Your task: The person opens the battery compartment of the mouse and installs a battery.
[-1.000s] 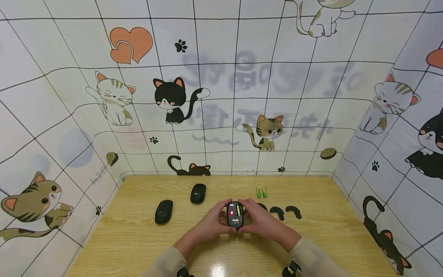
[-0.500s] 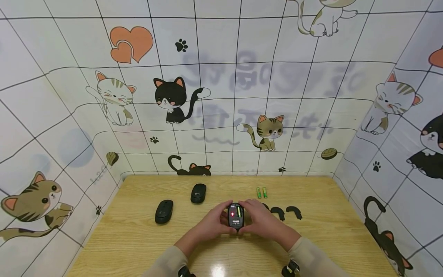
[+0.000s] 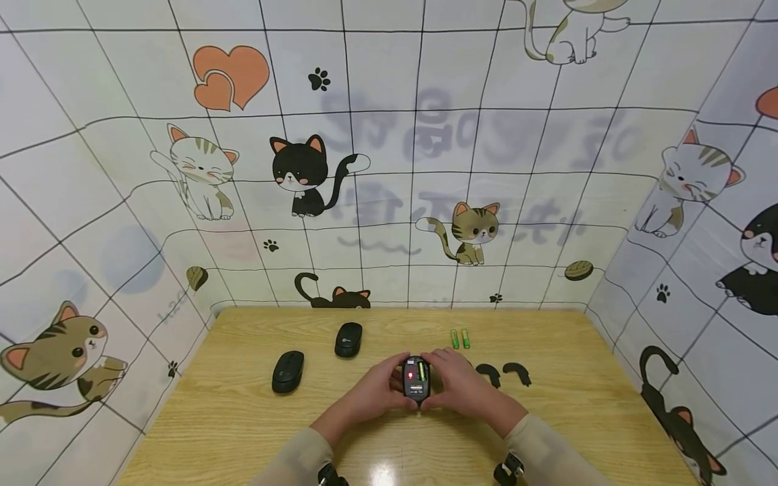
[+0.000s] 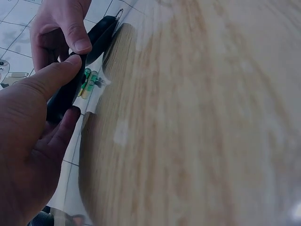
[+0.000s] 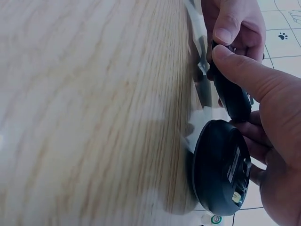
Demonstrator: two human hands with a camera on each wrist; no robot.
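Both hands hold a black computer mouse [image 3: 416, 379] at the middle of the table, its underside facing up. A red light glows on that underside, beside an uncovered slot with a green battery in it. My left hand [image 3: 373, 391] grips the left side, thumb at the near end and fingers farther up. The right hand [image 3: 463, 390] grips the opposite side in the same way. In the left wrist view, the thumbs meet at one end of the mouse [image 4: 70, 92]. A dark rounded piece [image 5: 218, 167] with a pale label appears beside the right fingers in the right wrist view.
Two black mice [image 3: 288, 372] [image 3: 348, 339] rest right side up on the left of the wooden table [image 3: 231, 432]. Two green batteries [image 3: 460, 339] lie at the back right. Dark curved covers [image 3: 516, 373] [image 3: 489, 374] lie right of the right hand. Cat-patterned cloth walls surround the table.
The hands and mouse have shifted very slightly to the right, and the right hand covers more of the dark piece behind it. The grip on the mouse looks the same.
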